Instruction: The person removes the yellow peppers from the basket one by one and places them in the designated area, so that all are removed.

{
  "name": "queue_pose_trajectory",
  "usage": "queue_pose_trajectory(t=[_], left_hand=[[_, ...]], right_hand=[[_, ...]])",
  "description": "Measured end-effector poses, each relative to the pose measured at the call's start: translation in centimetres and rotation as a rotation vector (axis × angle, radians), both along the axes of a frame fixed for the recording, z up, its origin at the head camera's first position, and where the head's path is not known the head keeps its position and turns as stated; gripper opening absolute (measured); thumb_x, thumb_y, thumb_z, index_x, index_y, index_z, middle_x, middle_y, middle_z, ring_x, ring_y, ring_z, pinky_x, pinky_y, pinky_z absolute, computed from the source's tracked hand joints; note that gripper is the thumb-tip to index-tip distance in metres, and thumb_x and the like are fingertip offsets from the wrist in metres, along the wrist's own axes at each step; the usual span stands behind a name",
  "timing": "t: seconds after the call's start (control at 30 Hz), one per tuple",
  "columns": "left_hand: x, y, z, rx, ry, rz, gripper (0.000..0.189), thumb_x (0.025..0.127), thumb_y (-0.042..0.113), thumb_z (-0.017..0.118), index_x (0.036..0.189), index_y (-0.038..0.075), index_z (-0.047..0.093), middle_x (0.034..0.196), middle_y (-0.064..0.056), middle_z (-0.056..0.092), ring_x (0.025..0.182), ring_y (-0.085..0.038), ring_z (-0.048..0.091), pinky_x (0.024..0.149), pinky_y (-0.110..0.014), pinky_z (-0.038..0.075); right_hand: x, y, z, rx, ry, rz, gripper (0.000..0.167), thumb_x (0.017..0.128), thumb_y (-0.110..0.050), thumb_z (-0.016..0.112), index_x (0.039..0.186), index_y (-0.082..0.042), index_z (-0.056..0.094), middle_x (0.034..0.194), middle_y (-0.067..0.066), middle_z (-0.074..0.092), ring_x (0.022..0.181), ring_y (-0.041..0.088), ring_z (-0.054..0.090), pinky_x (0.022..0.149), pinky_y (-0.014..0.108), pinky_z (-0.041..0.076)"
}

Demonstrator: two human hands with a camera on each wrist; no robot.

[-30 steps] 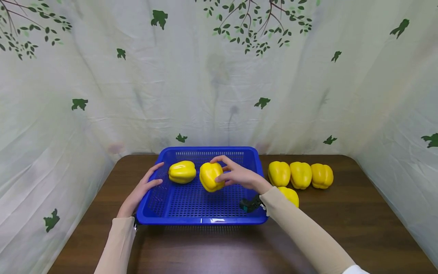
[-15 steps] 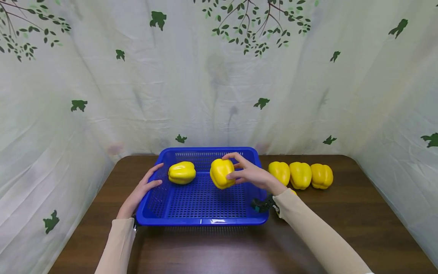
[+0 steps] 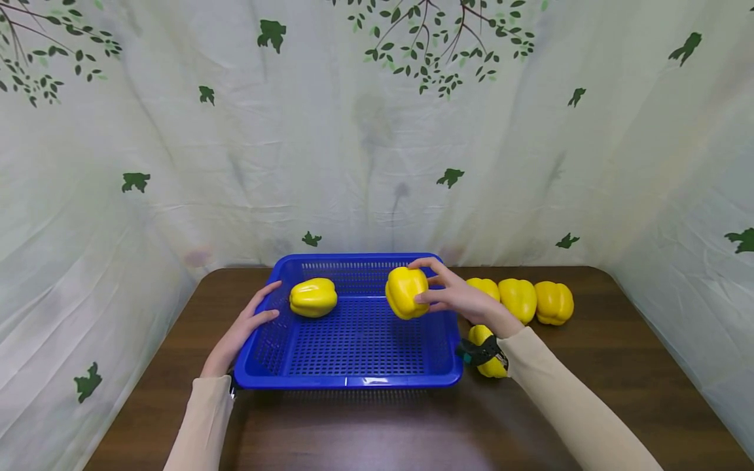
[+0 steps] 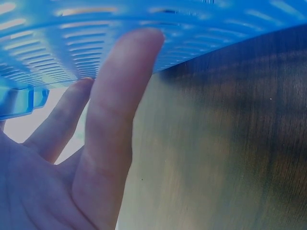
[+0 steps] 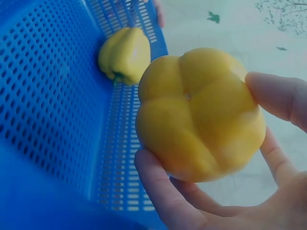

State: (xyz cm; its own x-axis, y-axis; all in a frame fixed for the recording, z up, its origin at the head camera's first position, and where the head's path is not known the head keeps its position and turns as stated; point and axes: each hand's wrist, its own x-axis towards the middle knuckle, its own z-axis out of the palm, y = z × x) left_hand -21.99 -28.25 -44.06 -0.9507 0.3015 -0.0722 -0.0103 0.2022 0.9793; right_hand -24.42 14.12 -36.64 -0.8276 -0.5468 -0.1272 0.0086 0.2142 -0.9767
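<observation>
My right hand (image 3: 468, 302) holds a yellow bell pepper (image 3: 405, 293) between thumb and fingers, above the right part of a blue plastic basket (image 3: 359, 347). In the right wrist view the lobed end of that held pepper (image 5: 201, 117) faces the camera, fingers set around its sides. A second yellow bell pepper (image 3: 313, 297) lies on its side at the basket's left back. My left hand (image 3: 243, 329) rests against the basket's left side, its fingertips at the rim. The left wrist view shows the left hand's fingers (image 4: 112, 110) nearly straight, touching the slotted wall from outside.
Right of the basket, yellow bell peppers (image 3: 518, 302) stand in a row on the brown wooden table (image 3: 618, 379). Another pepper (image 3: 487, 363) sits nearer, partly behind the right wrist's black camera strap (image 3: 480, 351). A white leaf-print curtain (image 3: 377, 144) encloses the back and sides.
My right hand has moved right and slightly back with the bell pepper, from mid-basket toward the basket's right side. The left hand, the basket and the pepper lying in it have stayed put.
</observation>
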Motion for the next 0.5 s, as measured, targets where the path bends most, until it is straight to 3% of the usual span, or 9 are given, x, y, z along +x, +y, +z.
queue_pose_trajectory(t=[0.5], left_hand=[[0.0,0.2,0.1,-0.007,0.003,0.012,0.058,0.102,0.026,0.043,0.153,0.029,0.015,0.155,-0.015,0.008,0.125,-0.05,0.034,0.093,-0.055,0.043]], right_hand=[[0.8,3.1,0.8,0.02,0.027,-0.052,0.058,0.092,-0.019,0.065,0.14,-0.02,0.032,0.134,0.024,0.035,0.113,0.036,0.049,0.09,0.044,0.048]])
